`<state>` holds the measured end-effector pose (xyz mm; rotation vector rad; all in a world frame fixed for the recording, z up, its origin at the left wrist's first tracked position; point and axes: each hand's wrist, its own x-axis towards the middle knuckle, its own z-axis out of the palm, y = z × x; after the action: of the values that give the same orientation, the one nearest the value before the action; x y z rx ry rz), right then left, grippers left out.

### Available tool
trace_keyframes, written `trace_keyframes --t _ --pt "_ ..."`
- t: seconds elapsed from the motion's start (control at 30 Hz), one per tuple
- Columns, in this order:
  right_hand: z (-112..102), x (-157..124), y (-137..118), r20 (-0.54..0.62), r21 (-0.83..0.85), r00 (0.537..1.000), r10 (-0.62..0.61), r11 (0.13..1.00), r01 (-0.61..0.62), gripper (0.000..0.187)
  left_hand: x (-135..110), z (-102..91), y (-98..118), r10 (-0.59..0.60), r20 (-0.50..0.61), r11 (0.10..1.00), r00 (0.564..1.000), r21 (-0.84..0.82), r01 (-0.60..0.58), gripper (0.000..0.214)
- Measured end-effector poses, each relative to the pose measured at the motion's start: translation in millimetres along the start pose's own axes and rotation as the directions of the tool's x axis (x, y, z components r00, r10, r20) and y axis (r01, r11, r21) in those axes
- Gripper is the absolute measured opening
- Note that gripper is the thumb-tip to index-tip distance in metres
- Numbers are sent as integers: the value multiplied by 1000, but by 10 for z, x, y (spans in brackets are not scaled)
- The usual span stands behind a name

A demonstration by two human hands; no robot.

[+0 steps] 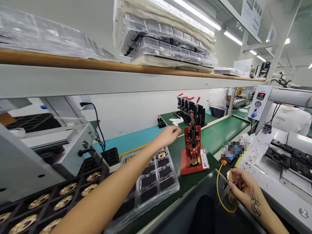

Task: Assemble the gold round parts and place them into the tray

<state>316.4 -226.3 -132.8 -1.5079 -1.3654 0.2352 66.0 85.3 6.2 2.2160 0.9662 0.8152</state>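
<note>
My left hand [168, 135] is in the air left of a red toggle press [192, 146], apart from its lever. Its fingers are curled closed, and whatever may be in them is hidden. A gold round part [194, 161] sits on the base of the press, under the plunger. Low on the right, my right hand [241, 185] grips a gold watch case [230, 176] between thumb and fingers. Beneath my left forearm lies a clear plastic tray [176, 183] of dark compartments, with a few gold parts in its far cells.
A black tray [52, 195] of gold rings fills the lower left. Behind the red press stand several black toggle clamps [188, 109]. A phone [232, 152] and yellow cable [217, 185] lie near my right hand. A shelf [122, 79] crosses above; a white machine [290, 191] stands right.
</note>
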Motion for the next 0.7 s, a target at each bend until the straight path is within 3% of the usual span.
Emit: trace_keyframes --t 0.07,0.13,0.27,0.37,0.53,0.6,0.7 --pt "112 137 76 41 14 999 -3 1000 3 31 -299 234 -240 -53 203 998 978 48 44 25" --pt "268 336 130 70 59 998 -10 998 5 30 -508 548 -388 -79 326 995 942 77 57 18" --pt "610 718 212 125 125 992 -23 992 8 30 -574 1115 -510 -90 356 993 930 108 55 17" --pt "749 830 288 146 121 989 -26 993 8 31 -495 1315 -544 -59 356 996 933 84 31 24" --pt "876 850 463 171 105 985 -14 994 -4 30 -492 1292 -561 -40 336 999 941 3 42 26" --pt "981 899 533 205 100 979 -18 995 -3 26 -560 1153 -566 -55 329 998 943 -23 66 26" --pt "1192 1042 595 297 89 953 -51 996 26 21 -729 789 -574 -76 299 993 951 -62 99 28"
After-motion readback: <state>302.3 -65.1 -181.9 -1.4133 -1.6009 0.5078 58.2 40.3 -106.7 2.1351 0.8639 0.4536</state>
